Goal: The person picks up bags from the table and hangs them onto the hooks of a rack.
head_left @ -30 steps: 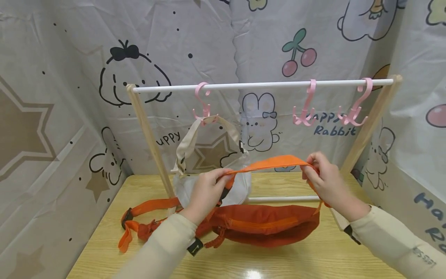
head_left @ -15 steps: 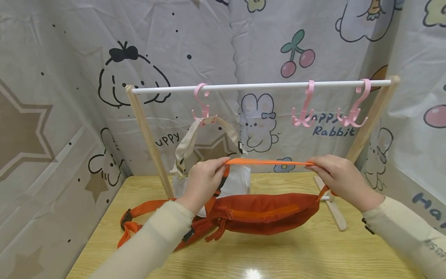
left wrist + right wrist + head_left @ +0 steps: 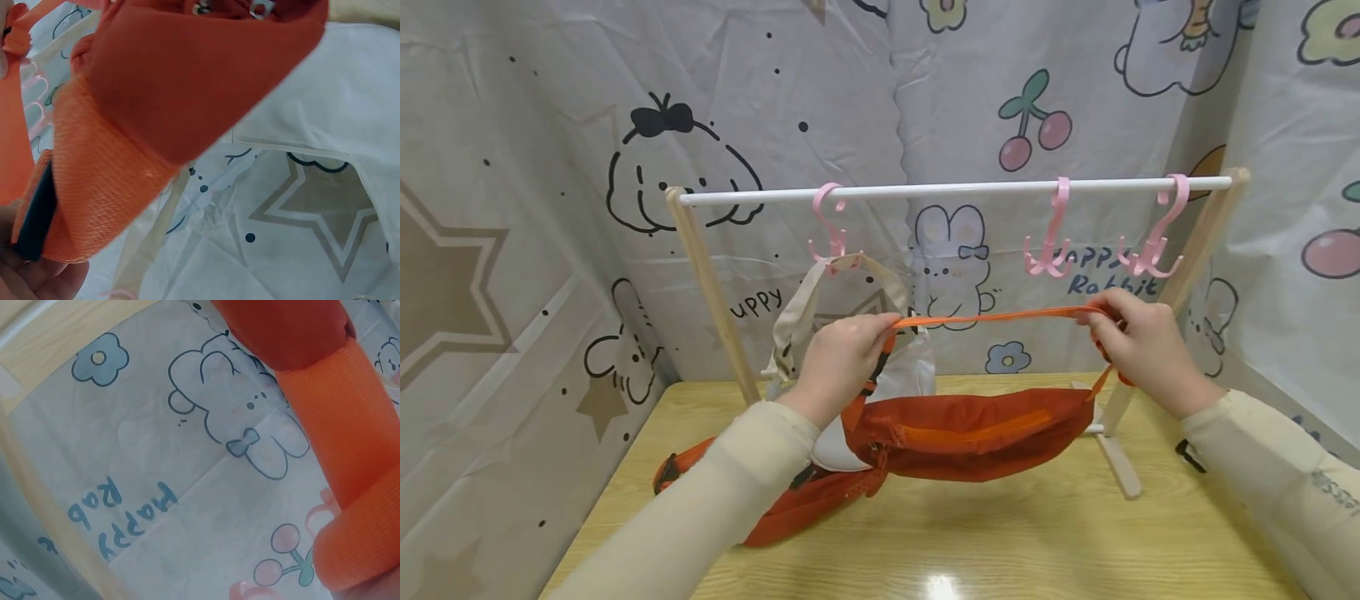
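Pinching the orange strap [image 3: 1000, 317] with left hand [image 3: 842, 358] and right hand [image 3: 1150, 350] in the head view, holding it nearly level, well above the wooden table [image 3: 1000, 550]. Letting the red bag [image 3: 977, 437] hang just beneath, between both hands, in front of a rack with a white bar [image 3: 940, 191]. Facing three pink hooks [image 3: 1057, 221] on that bar, with a pale bag [image 3: 910, 371] hanging from the leftmost, partly behind the left hand. In the left wrist view, curling fingers [image 3: 65, 284] round the strap beside a dark buckle [image 3: 36, 219], under red fabric. In the right wrist view, running the strap from the bag's end to the right hand, mostly cropped at the lower edge, before a rabbit-print curtain [image 3: 137, 437].
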The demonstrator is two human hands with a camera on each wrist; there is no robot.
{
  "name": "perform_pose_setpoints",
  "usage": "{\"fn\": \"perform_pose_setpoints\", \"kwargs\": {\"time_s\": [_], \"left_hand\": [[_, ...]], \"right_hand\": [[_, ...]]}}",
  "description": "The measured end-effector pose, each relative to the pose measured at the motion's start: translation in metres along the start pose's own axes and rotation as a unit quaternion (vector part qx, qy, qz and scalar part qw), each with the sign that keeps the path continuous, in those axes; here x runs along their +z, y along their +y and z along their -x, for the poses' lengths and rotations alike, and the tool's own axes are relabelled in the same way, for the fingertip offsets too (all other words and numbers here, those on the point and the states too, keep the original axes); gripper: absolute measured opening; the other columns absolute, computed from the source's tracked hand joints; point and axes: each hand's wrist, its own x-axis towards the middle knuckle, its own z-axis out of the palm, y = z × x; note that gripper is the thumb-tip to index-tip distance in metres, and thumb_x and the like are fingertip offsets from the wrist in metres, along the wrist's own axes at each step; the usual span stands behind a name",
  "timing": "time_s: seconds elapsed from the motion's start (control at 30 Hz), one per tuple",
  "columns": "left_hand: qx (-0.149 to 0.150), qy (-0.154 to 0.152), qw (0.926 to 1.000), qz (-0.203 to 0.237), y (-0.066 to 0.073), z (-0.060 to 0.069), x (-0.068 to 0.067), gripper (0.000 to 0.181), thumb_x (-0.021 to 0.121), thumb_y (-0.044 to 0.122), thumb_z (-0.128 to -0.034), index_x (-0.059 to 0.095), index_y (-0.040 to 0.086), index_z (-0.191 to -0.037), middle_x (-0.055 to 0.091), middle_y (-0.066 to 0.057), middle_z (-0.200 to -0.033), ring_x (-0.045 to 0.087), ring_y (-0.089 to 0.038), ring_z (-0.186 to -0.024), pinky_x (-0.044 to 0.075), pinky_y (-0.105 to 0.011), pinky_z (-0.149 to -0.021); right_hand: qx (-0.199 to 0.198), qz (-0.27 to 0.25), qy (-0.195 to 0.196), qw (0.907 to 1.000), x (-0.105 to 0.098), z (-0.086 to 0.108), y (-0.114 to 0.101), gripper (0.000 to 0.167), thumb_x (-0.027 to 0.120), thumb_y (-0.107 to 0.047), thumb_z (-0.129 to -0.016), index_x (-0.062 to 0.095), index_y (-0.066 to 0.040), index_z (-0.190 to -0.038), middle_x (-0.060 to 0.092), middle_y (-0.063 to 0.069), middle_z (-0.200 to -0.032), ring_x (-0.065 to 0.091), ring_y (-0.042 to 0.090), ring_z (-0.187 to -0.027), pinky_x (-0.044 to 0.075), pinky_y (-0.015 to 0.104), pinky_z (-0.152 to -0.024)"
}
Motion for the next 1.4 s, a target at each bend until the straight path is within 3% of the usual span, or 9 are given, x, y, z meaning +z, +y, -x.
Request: {"fn": "perform_pose_setpoints", "kwargs": {"time_s": [0.27, 0.47, 0.7, 0.8, 0.9, 1.0, 1.1, 1.27, 1.4], "left_hand": [[0.048, 0.040, 0.9974, -0.035, -0.004, -0.008, 0.000, 0.021, 0.067, 0.011, -0.0917, 0.070, 0.006, -0.112, 0.072, -0.005, -0.090, 0.068, -0.022, -0.072, 0.054, -0.035, -0.058], [0.041, 0.041, 0.9973, -0.046, -0.006, -0.022, -0.002, 0.018, 0.065, 0.013, -0.0935, 0.070, 0.006, -0.109, 0.072, -0.004, -0.089, 0.066, -0.018, -0.068, 0.053, -0.032, -0.055], [0.011, 0.017, 0.9983, -0.054, -0.008, -0.035, -0.004, 0.017, 0.058, 0.020, -0.0980, 0.069, 0.008, -0.103, 0.070, -0.004, -0.082, 0.062, -0.019, -0.063, 0.051, -0.034, -0.054], [-0.022, 0.004, 0.9995, -0.023, -0.010, -0.036, -0.007, 0.019, 0.056, 0.020, -0.0996, 0.069, 0.010, -0.111, 0.068, -0.004, -0.077, 0.059, -0.020, -0.060, 0.049, -0.035, -0.054], [-0.038, 0.024, 0.9975, 0.054, -0.012, -0.038, -0.009, 0.024, 0.058, 0.015, -0.0983, 0.068, 0.013, -0.120, 0.068, -0.006, -0.078, 0.055, -0.021, -0.061, 0.048, -0.034, -0.058], [-0.015, 0.048, 0.9890, 0.139, -0.015, -0.039, -0.011, 0.027, 0.061, 0.010, -0.0958, 0.069, 0.012, -0.121, 0.068, -0.007, -0.080, 0.053, -0.021, -0.066, 0.045, -0.032, -0.061], [0.027, 0.049, 0.9829, 0.176, -0.018, -0.041, -0.013, 0.025, 0.062, 0.005, -0.0946, 0.072, 0.009, -0.117, 0.071, -0.007, -0.088, 0.054, -0.019, -0.072, 0.045, -0.029, -0.063], [0.086, 0.047, 0.9862, 0.134, -0.023, -0.041, -0.011, 0.023, 0.061, 0.001, -0.0936, 0.073, 0.006, -0.112, 0.073, -0.007, -0.097, 0.064, -0.018, -0.078, 0.052, -0.028, -0.071], [0.066, 0.054, 0.9893, 0.119, -0.025, -0.041, -0.010, 0.023, 0.061, -0.001, -0.0934, 0.074, 0.006, -0.111, 0.073, -0.009, -0.095, 0.066, -0.021, -0.081, 0.052, -0.030, -0.071]], "right_hand": [[0.008, 0.061, 0.042, 0.9972, -0.003, -0.019, 0.003, 0.007, 0.060, 0.004, -0.091, 0.066, 0.003, -0.093, 0.056, 0.006, -0.063, 0.040, 0.006, -0.047, 0.031, 0.016, -0.045], [-0.011, 0.091, 0.058, 0.9941, -0.006, -0.036, 0.006, 0.009, 0.058, 0.006, -0.090, 0.067, 0.007, -0.093, 0.063, 0.015, -0.070, 0.046, 0.019, -0.053, 0.030, 0.015, -0.048], [0.042, 0.073, 0.058, 0.9948, -0.009, -0.050, 0.007, 0.012, 0.059, 0.001, -0.093, 0.055, 0.008, -0.101, 0.066, 0.023, -0.075, 0.048, 0.005, -0.055, 0.032, 0.009, -0.050], [0.038, 0.081, 0.060, 0.9942, -0.007, -0.053, 0.007, 0.010, 0.061, 0.000, -0.092, 0.054, 0.006, -0.096, 0.065, 0.020, -0.073, 0.051, 0.016, -0.056, 0.033, 0.012, -0.051], [0.034, 0.085, 0.063, 0.9938, -0.006, -0.053, 0.006, 0.007, 0.060, 0.001, -0.091, 0.055, 0.005, -0.092, 0.061, 0.019, -0.071, 0.051, 0.026, -0.057, 0.032, 0.015, -0.051], [0.038, 0.085, 0.068, 0.9933, -0.007, -0.053, 0.005, 0.007, 0.059, 0.000, -0.092, 0.055, 0.006, -0.092, 0.059, 0.019, -0.071, 0.051, 0.029, -0.057, 0.031, 0.016, -0.051], [0.047, 0.086, 0.063, 0.9932, -0.009, -0.055, 0.004, 0.010, 0.059, -0.002, -0.093, 0.054, 0.006, -0.093, 0.058, 0.020, -0.071, 0.052, 0.029, -0.056, 0.032, 0.015, -0.049], [0.054, 0.099, 0.048, 0.9925, -0.012, -0.058, 0.004, 0.011, 0.059, -0.004, -0.094, 0.054, 0.006, -0.095, 0.057, 0.020, -0.071, 0.051, 0.029, -0.054, 0.035, 0.021, -0.046], [0.047, 0.106, 0.040, 0.9925, -0.009, -0.062, 0.004, 0.010, 0.058, -0.004, -0.094, 0.055, 0.005, -0.096, 0.058, 0.019, -0.072, 0.052, 0.029, -0.054, 0.039, 0.028, -0.048]]}}
